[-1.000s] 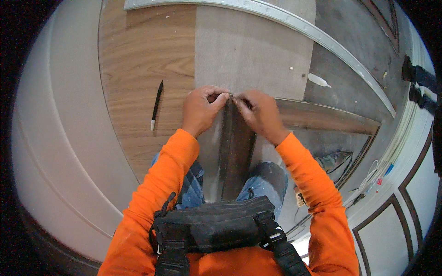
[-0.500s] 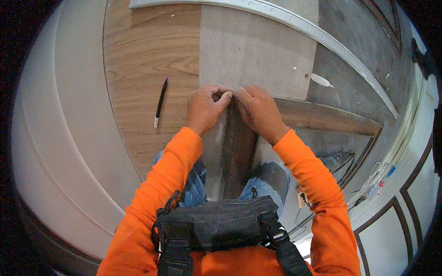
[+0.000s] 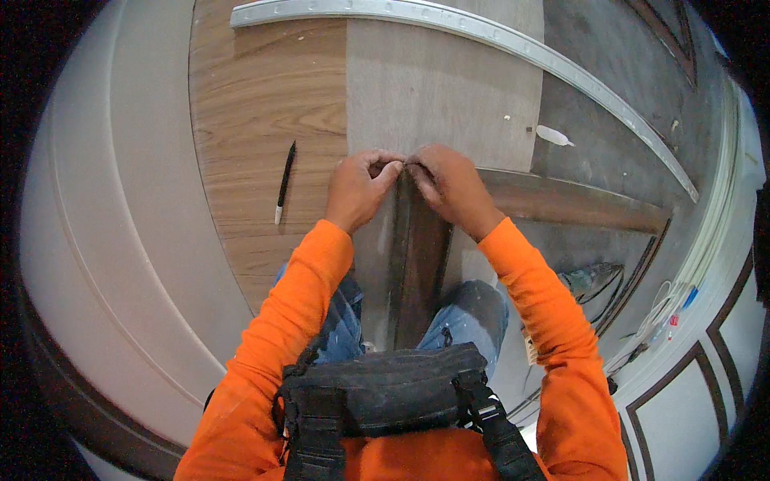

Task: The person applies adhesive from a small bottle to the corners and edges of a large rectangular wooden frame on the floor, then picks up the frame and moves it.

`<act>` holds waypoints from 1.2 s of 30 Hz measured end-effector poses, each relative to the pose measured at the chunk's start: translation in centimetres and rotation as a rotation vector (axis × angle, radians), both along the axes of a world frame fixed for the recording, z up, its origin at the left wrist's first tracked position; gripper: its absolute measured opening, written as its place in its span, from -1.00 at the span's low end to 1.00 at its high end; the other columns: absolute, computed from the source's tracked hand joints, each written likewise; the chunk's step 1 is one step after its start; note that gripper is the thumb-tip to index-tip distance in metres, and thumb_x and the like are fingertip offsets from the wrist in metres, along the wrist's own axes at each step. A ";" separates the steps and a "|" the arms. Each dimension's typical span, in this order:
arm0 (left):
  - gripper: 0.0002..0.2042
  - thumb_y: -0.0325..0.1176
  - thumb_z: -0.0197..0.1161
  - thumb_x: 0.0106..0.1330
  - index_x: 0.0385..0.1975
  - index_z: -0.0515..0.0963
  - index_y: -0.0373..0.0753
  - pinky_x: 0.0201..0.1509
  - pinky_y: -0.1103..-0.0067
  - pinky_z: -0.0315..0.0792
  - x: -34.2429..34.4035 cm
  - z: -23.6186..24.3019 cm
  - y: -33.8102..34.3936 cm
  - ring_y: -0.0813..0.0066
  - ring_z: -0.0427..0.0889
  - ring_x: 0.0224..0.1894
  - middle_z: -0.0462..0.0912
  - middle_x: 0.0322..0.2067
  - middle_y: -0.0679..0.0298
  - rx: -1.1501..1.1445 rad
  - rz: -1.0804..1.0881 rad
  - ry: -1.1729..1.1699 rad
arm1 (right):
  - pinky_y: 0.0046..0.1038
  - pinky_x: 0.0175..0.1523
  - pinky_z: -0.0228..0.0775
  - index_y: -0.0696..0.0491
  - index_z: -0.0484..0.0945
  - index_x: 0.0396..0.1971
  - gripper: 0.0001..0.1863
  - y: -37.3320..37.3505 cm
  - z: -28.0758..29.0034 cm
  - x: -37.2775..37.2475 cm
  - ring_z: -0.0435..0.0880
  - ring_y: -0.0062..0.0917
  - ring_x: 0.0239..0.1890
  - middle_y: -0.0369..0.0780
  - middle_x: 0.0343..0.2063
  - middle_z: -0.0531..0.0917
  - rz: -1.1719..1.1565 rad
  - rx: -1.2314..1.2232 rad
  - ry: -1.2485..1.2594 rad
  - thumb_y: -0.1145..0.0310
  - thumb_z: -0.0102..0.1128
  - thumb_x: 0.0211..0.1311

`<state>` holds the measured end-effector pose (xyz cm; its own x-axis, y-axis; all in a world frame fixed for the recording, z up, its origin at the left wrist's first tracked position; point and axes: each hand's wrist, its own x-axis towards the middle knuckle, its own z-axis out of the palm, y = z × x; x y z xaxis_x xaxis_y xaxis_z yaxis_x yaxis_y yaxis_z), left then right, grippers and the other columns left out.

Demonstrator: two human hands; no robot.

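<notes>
My left hand (image 3: 359,188) and my right hand (image 3: 445,184) meet with pinched fingertips at the joint of two dark brown mouldings, one running toward me (image 3: 425,264), the other off to the right (image 3: 561,196). What the fingertips grip is too small and hidden to make out. Both hands work over a pale grey board (image 3: 445,88). To their left, a black pen with a white end (image 3: 285,183) lies on wood-grain flooring (image 3: 233,120). My knees, in jeans (image 3: 469,313), are either side of the nearer moulding, below a black pouch (image 3: 385,385).
A long white metal strip (image 3: 513,40) crosses the back. A small white item (image 3: 553,136) lies right of the board. A teal power tool (image 3: 584,278), coiled cables (image 3: 658,317) and bundled pale strips (image 3: 710,192) lie at right. A cream panelled surface (image 3: 136,200) curves along the left.
My hands stay together at the joint, with my right fingers shifting slightly. Another person's dark-clad legs at the far right have gone from view. The picture has shifted a little.
</notes>
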<state>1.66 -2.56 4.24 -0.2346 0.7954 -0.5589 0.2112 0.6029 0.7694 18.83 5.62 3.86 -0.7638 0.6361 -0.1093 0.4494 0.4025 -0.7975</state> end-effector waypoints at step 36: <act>-0.73 -0.20 0.31 0.21 -0.23 0.73 -0.24 -0.17 0.51 0.53 -0.5 0.5 0.9 0.41 0.73 -0.30 0.77 -0.34 0.14 -0.068 -0.034 0.051 | -0.16 -0.13 0.43 0.14 0.53 -0.26 -0.87 0.3 -0.1 0.4 0.57 -0.02 -0.24 -0.02 -0.34 0.59 -0.028 0.015 -0.034 0.43 0.15 0.25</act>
<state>1.15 -1.65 4.71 -0.2378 0.7641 -0.5997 0.2701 0.6451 0.7148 19.21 5.88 3.78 -0.7417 0.6589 -0.1252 0.4872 0.4011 -0.7757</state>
